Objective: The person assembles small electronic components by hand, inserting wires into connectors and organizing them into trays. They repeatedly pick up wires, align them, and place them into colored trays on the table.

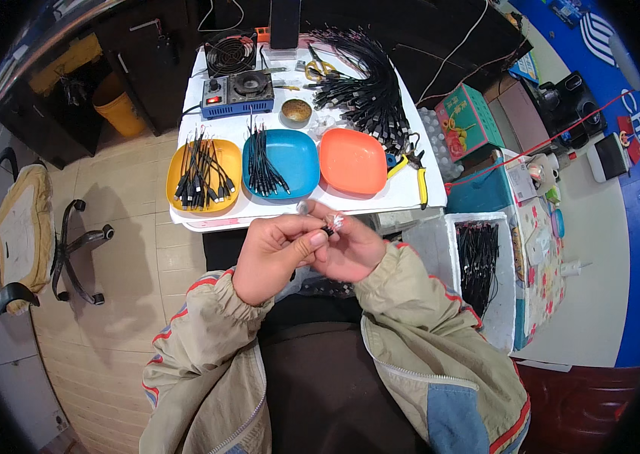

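Note:
Over the front edge of the table, both my hands meet in front of my body. My left hand (278, 253) is closed, thumb and fingers pinching a short black cable (328, 230) with reddish and whitish wire ends. My right hand (354, 250) is against it, fingers curled around the wire ends; its fingertips are smeared by motion, so their grip is unclear. Most of the cable is hidden by my hands. Just beyond stand a yellow tray (176, 193) and a blue tray (301, 163), both with black cables, and an orange tray (352, 160).
A blue soldering station (238, 104), a fan (230, 54) and a small round tin (295, 112) stand behind the trays. A large cable bundle (369, 91) lies back right, near yellow-handled pliers (421, 185). A white foam box (513, 303) of cables is at right, an office chair (28, 227) at left.

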A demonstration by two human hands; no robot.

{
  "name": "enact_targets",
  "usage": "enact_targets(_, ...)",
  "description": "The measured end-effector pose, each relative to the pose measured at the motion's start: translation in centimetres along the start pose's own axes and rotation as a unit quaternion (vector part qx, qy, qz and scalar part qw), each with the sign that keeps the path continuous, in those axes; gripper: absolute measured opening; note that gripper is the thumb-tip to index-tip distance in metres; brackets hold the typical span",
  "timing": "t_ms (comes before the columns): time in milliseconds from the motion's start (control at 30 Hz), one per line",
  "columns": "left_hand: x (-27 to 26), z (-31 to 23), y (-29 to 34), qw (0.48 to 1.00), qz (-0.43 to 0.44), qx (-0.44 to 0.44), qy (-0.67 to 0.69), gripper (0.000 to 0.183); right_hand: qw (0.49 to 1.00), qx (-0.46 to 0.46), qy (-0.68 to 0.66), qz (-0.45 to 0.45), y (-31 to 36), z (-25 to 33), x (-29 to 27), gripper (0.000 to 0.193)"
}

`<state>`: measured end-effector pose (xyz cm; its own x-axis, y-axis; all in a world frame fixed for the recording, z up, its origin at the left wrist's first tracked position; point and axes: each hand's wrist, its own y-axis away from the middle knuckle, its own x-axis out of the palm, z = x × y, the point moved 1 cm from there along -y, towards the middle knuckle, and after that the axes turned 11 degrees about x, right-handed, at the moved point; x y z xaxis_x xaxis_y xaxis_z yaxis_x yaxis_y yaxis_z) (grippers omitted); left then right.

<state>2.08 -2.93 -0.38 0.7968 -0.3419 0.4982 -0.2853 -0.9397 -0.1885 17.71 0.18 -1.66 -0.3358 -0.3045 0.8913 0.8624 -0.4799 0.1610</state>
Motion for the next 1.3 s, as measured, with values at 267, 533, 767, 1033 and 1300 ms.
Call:
enact_targets(267, -0.5, 0.0, 0.3, 0.998, -0.034, -0.047, -0.004, 0.017, 0.935, -0.129, 0.302, -0.132, 0.9, 2.1, -0.4, 0.034)
enact_targets(533, -0.3, -0.3, 0.6, 0.995, -0.031, -0.081, -0.039, 0.017, 0.688, -0.19, 0.67, -0.206, 2.5, 2.1, 1.5, 0.02)
enact_targets(767, -1.2, -1.0, 1.0, 0.995, -0.04, -0.093, -0.007, 0.017, 0.785, -0.227, 0.471, -0.332, 4.2, 5.1, -0.1, 0.014)
enact_targets(1033, -1.7, -0.9, 0.1, 0.985, 0.053, -0.155, 0.051, 0.015, 0.539, -0.222, 0.799, -0.147, 4.9, 4.3, 3.1, 0.04)
enact_targets(1300, -1.1, -1.5, 0.4, 0.981, 0.063, -0.171, 0.06, 0.013, 0.504, -0.284, 0.807, -0.118, 4.3, 3.5, 4.2, 0.031)
